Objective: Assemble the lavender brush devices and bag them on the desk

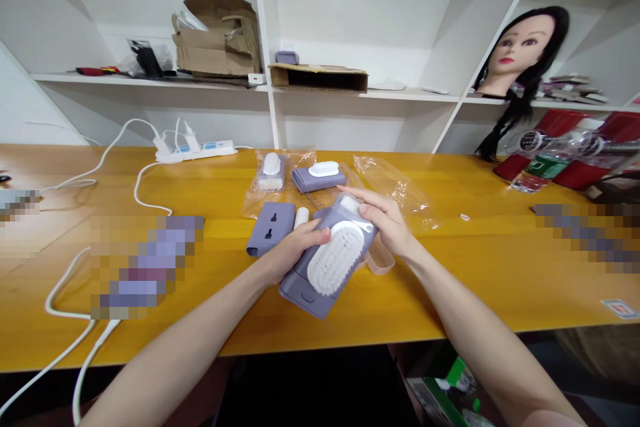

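Both hands grip a purple rectangular case [295, 287], tilted above the table. A white oval pad [336, 259] with a bumpy, bristle-like surface covers much of its face; a clear part shows at its upper end. My left hand [295, 250] holds the left side with the thumb on top. Around the upper right end close the fingers of my right hand [387, 213]. Just left of the held case lie a flat purple piece [271, 228] with two dark slots and a small white cylinder [301, 217]. A beige strap [381, 260] loops beneath my right hand.
Two similar purple cases, one on the left [272, 172] and one on the right [320, 177], lie behind with clear plastic wrap [395, 187]. A power strip [197, 150] trails white cables at left. A plastic bottle [543, 163] and a mannequin head [525, 47] are at right.
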### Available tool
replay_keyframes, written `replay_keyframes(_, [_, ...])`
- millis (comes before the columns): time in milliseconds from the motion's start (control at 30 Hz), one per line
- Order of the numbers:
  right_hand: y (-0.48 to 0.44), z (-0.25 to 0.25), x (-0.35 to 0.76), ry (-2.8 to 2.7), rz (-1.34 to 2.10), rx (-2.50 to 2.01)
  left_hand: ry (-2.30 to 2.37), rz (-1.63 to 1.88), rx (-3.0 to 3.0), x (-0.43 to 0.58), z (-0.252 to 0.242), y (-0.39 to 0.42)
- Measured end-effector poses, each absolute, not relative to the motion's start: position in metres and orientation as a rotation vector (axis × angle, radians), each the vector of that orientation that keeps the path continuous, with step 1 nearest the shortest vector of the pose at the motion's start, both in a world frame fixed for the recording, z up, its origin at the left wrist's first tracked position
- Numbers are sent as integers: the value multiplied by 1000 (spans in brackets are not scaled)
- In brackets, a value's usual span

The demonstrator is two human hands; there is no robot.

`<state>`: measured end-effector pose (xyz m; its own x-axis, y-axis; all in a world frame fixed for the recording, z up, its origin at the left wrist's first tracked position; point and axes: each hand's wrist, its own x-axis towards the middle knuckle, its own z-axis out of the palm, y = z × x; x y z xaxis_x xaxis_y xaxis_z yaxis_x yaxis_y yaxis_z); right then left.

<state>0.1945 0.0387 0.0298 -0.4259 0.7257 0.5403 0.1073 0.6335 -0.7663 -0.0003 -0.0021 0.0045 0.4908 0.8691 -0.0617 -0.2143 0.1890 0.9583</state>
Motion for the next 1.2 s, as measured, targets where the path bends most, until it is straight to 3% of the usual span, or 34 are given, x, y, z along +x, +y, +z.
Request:
replay_keyframes(533, [44, 20, 181, -1613, 1115, -843, 859, 714, 711, 5, 15, -7])
replay_keyframes(1200, [46, 20, 181, -1664, 1082, -841, 806, 718, 687, 4, 10, -6])
